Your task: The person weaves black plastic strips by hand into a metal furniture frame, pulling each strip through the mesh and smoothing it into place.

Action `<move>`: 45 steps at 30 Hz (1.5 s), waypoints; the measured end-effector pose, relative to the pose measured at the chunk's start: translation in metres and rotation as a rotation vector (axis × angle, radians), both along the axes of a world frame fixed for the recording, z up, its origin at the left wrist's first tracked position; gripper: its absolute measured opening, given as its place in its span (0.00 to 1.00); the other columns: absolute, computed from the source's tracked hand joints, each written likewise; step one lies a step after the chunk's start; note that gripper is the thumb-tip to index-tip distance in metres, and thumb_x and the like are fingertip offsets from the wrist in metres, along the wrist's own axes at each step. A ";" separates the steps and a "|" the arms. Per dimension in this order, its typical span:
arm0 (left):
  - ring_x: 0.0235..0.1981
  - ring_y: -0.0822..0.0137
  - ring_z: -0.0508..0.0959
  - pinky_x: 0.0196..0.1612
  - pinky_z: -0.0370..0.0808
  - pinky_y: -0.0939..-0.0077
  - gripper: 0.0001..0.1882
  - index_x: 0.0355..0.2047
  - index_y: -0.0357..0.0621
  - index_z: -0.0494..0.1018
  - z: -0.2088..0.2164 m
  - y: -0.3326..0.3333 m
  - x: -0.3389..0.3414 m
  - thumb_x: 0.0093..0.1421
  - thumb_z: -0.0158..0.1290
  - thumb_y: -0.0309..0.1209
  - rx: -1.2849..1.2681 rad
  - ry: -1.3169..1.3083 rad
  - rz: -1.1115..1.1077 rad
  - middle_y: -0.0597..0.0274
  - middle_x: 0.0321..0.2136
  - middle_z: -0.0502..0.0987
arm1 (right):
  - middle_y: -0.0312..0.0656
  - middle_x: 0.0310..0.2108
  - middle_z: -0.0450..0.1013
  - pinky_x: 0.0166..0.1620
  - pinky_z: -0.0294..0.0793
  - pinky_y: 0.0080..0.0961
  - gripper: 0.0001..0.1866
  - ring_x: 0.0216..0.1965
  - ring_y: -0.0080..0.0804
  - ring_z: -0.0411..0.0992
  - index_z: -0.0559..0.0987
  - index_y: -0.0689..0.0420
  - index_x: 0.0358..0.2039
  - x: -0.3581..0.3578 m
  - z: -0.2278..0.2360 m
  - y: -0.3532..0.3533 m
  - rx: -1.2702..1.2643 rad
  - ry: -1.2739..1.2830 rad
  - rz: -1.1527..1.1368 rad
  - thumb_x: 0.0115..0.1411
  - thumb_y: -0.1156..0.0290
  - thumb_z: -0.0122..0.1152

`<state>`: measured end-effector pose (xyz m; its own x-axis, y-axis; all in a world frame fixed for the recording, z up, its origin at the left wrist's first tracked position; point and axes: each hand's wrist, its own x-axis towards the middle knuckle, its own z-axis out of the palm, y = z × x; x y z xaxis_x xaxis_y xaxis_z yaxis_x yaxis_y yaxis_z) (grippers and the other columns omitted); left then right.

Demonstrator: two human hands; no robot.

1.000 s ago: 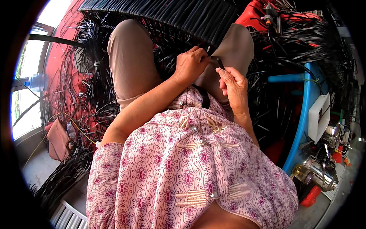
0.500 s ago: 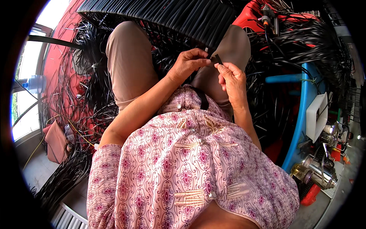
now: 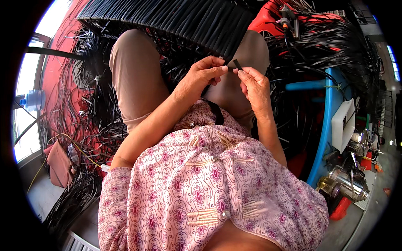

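Observation:
Over my lap, the thumb and fingers of my right hand (image 3: 254, 88) pinch a short black flat strip (image 3: 237, 64), whose end sticks up past the fingertips. Just left of it, my left hand (image 3: 204, 74) is closed with thumb against bent fingers. Whatever lies between those fingers is too small to make out. The fingertips of both hands almost meet. Beyond them, a dark frame wrapped in rows of black strips (image 3: 180, 26) rests across my knees, its near corner close above my left fingertips.
Loose black strips (image 3: 318, 46) heap up on both sides. At the right stand a blue plastic stool (image 3: 322, 138), a white tray (image 3: 343, 125) and a metal-bodied tool (image 3: 347, 184). A red chair (image 3: 264, 19) holds another tool (image 3: 288, 19). A pink pouch (image 3: 60, 165) lies at the left.
My left fingers have curled further down and in. The strip in my right hand is turned slightly and shows more plainly. The whole view has shifted a little.

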<state>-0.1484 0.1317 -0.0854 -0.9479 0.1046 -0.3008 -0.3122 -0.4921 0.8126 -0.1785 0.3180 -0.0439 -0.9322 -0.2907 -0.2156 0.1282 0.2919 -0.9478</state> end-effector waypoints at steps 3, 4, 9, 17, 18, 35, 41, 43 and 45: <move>0.28 0.79 0.73 0.33 0.71 0.85 0.16 0.45 0.36 0.74 0.013 0.005 0.002 0.60 0.58 0.32 -0.293 0.067 0.026 0.70 0.30 0.76 | 0.27 0.14 0.63 0.17 0.53 0.12 0.12 0.14 0.10 0.57 0.82 0.57 0.39 -0.006 0.002 0.003 -0.018 -0.024 -0.026 0.65 0.63 0.56; 0.28 0.78 0.75 0.33 0.72 0.83 0.17 0.46 0.34 0.74 0.017 0.007 0.004 0.60 0.58 0.33 -0.411 0.103 0.030 0.68 0.30 0.77 | 0.27 0.14 0.63 0.17 0.53 0.11 0.12 0.14 0.10 0.56 0.82 0.57 0.39 -0.009 0.003 0.005 -0.033 -0.043 -0.038 0.65 0.63 0.57; 0.26 0.72 0.81 0.31 0.76 0.77 0.11 0.38 0.35 0.79 0.047 0.007 0.009 0.57 0.59 0.30 -1.117 0.322 0.058 0.55 0.29 0.81 | 0.26 0.14 0.63 0.17 0.52 0.11 0.12 0.14 0.10 0.56 0.82 0.57 0.39 -0.015 0.006 0.009 -0.097 -0.017 -0.068 0.65 0.63 0.58; 0.33 0.54 0.81 0.38 0.76 0.68 0.10 0.34 0.41 0.81 0.077 0.013 -0.068 0.56 0.57 0.34 -1.337 0.609 0.106 0.53 0.30 0.81 | 0.28 0.13 0.63 0.16 0.53 0.13 0.13 0.12 0.12 0.57 0.82 0.60 0.38 -0.019 -0.003 0.010 -0.230 -0.015 -0.118 0.64 0.63 0.59; 0.34 0.53 0.81 0.39 0.76 0.66 0.11 0.34 0.42 0.81 0.077 0.015 -0.079 0.56 0.57 0.35 -1.405 0.570 0.054 0.53 0.30 0.81 | 0.29 0.14 0.65 0.19 0.57 0.14 0.11 0.15 0.12 0.60 0.82 0.59 0.34 -0.019 0.000 0.011 -0.244 -0.047 -0.128 0.63 0.64 0.59; 0.25 0.59 0.81 0.35 0.76 0.66 0.17 0.29 0.37 0.81 0.076 0.022 -0.140 0.45 0.67 0.38 -1.457 0.303 -0.147 0.55 0.23 0.81 | 0.29 0.14 0.65 0.17 0.56 0.13 0.13 0.14 0.13 0.59 0.82 0.59 0.39 -0.050 0.004 0.023 -0.307 -0.034 -0.138 0.62 0.62 0.60; 0.19 0.67 0.79 0.30 0.75 0.72 0.13 0.27 0.39 0.81 0.075 0.014 -0.149 0.46 0.65 0.36 -1.265 0.198 -0.197 0.61 0.18 0.80 | 0.29 0.14 0.65 0.17 0.57 0.13 0.13 0.14 0.13 0.61 0.83 0.57 0.38 -0.070 -0.001 0.019 -0.299 -0.020 -0.124 0.62 0.61 0.60; 0.19 0.68 0.78 0.28 0.75 0.72 0.11 0.26 0.39 0.81 0.077 0.014 -0.151 0.46 0.64 0.35 -1.325 0.232 -0.198 0.62 0.17 0.80 | 0.29 0.14 0.65 0.17 0.56 0.13 0.13 0.14 0.13 0.60 0.83 0.57 0.37 -0.073 -0.004 0.019 -0.318 -0.037 -0.113 0.62 0.61 0.60; 0.18 0.69 0.78 0.27 0.74 0.72 0.10 0.23 0.39 0.81 0.083 0.020 -0.153 0.46 0.63 0.34 -1.436 0.309 -0.193 0.63 0.16 0.79 | 0.29 0.15 0.65 0.17 0.56 0.14 0.13 0.14 0.13 0.60 0.83 0.57 0.36 -0.074 -0.008 0.020 -0.336 -0.064 -0.100 0.62 0.61 0.60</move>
